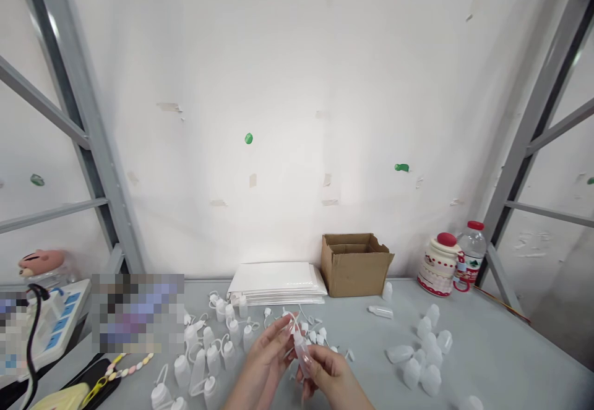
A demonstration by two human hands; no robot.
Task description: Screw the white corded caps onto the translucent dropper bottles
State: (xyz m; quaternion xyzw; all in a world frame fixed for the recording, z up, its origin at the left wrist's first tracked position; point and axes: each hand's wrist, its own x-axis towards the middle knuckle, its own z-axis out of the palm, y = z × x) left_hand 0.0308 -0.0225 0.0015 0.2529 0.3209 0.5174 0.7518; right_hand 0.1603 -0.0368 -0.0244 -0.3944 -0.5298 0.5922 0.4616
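Note:
A small translucent squeeze bottle [302, 357] is tilted in front of me, its nozzle pointing up and to the left. My right hand [331, 373] is closed around its body. At the top end, my left hand [273, 351] pinches a white cap with a thin strap [294, 323]. Whether that cap is seated on the nozzle I cannot tell. Just behind my fingers lie several loose white caps with straps [315, 336]. To the left stand several bottles with strapped caps [213, 358]. On the right is a cluster of bottles without caps [430, 351].
A stack of white sheets or envelopes [278, 281] lies against the wall beside an open cardboard box [356, 274]. A decorated jar [437, 266] and a red-capped water bottle [472, 249] stand at the back right. Far left are a power strip [60, 326] and a beaded strap [127, 370].

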